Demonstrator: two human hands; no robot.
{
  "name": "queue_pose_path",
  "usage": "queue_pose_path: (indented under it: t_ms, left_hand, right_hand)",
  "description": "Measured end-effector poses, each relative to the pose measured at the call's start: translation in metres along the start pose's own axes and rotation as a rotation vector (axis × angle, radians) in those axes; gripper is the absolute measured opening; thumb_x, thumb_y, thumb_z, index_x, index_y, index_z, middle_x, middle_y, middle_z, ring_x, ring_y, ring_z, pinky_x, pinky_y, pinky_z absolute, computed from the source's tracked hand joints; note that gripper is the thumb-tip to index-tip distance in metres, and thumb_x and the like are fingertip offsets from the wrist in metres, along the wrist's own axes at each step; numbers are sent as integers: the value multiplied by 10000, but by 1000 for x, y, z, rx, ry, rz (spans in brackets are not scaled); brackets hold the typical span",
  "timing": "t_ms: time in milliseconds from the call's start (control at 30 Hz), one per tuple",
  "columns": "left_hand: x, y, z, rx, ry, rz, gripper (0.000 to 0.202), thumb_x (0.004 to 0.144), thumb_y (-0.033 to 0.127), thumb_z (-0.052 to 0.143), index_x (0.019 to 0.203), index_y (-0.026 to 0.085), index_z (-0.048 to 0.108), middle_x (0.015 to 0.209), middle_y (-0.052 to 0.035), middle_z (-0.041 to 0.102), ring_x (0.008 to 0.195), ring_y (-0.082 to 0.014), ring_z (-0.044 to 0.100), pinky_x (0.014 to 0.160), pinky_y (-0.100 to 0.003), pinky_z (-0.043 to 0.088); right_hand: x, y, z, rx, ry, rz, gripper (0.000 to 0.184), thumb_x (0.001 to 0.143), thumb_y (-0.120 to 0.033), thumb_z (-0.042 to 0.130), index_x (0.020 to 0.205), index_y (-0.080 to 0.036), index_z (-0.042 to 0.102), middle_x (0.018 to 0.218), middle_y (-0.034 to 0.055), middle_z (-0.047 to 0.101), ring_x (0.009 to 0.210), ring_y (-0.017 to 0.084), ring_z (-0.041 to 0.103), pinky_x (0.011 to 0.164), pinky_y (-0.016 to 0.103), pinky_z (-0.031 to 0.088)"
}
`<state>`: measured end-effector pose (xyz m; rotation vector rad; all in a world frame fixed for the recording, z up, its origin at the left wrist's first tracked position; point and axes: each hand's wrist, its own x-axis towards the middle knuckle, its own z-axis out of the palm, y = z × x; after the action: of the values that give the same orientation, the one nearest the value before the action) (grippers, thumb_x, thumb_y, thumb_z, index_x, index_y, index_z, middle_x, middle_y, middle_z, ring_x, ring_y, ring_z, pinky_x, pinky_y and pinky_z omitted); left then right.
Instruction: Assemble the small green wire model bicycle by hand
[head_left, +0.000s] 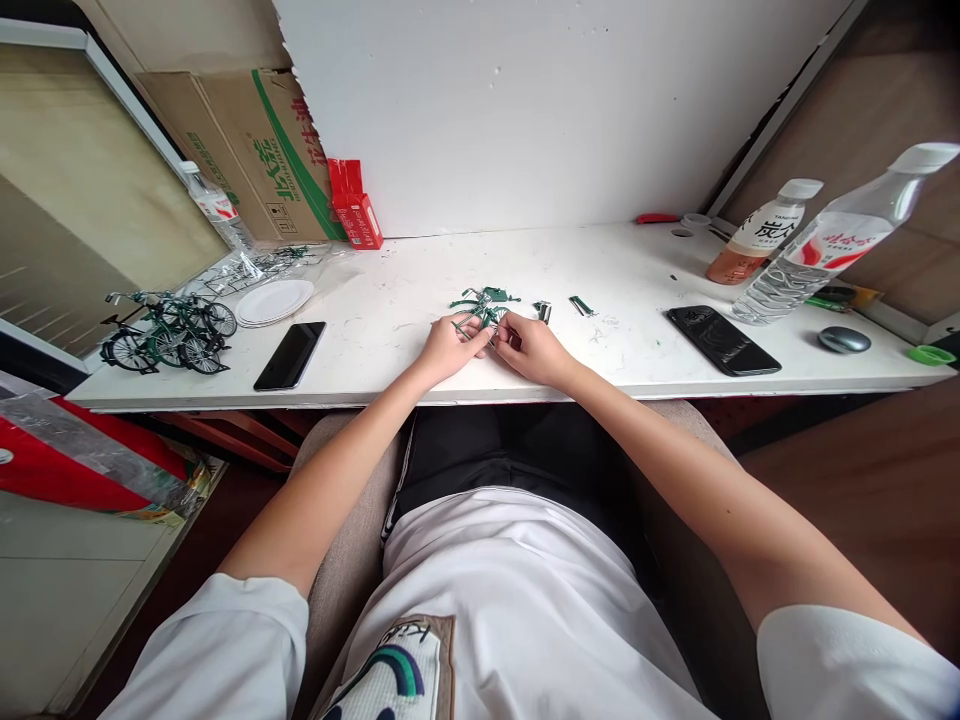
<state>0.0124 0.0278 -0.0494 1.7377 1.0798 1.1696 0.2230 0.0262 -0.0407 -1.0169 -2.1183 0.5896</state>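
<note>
"Where is the green miniature bicycle [489, 314]?"
"Mid-table, near the front edge of the white table [375, 330], with part of its frame showing on the far side of the fingers."
"And the grip?"
"The left hand [448, 348] has thumb and fingers closed on its near left part. The right hand [535, 350] bunches its fingertips against its right side; I cannot tell whether they clamp a piece."
"Anything close by?"
"Just right of it, a small black-and-silver part [543, 312], then a slim green part [580, 306] farther right."
"Farther left?"
"A smartphone [290, 356], a round white plate [274, 302] beyond it, and a cluster of miniature bicycles [171, 334] at the far left end."
"To the right?"
"A black smartphone [723, 340] and a computer mouse [844, 340]."
</note>
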Motion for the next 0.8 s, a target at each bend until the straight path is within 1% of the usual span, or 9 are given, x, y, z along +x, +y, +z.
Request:
queue_pose_path:
  t_ms: [133,333,633,800]
  left_hand:
    - [0,1,0,2,-1,-16,326,941,466,854,937,167,725,997,-76,821,727,-184,807,672,-285,599]
    - [0,1,0,-3,4,-10,330,935,472,858,929,167,732,980,-73,823,725,-176,800,665,-272,600]
    - [0,1,0,9,4,-3,285,949,432,838,923,169,732,983,-69,824,721,-171,800,670,-272,602]
    - [1,0,0,-3,7,-11,320,928,458,869,912,174,723,977,-73,824,714,-174,799,662,-273,605]
  right_hand:
    - [0,0,0,2,2,2,185,913,-336,609,853,-271,447,708,-18,566,629,184,470,682,348,371]
    - [0,1,0,6,2,-4,191,913,-339,612,849,-270,447,708,-20,561,631,179,463,680,345,373]
    - [0,0,0,0,1,1,187,918,-335,611,853,-269,449,715,-19,571,630,178,470,680,345,373]
    - [0,-1,0,1,-1,0,176,914,-327,603,855,-269,448,721,-15,580,635,179,477,682,345,375]
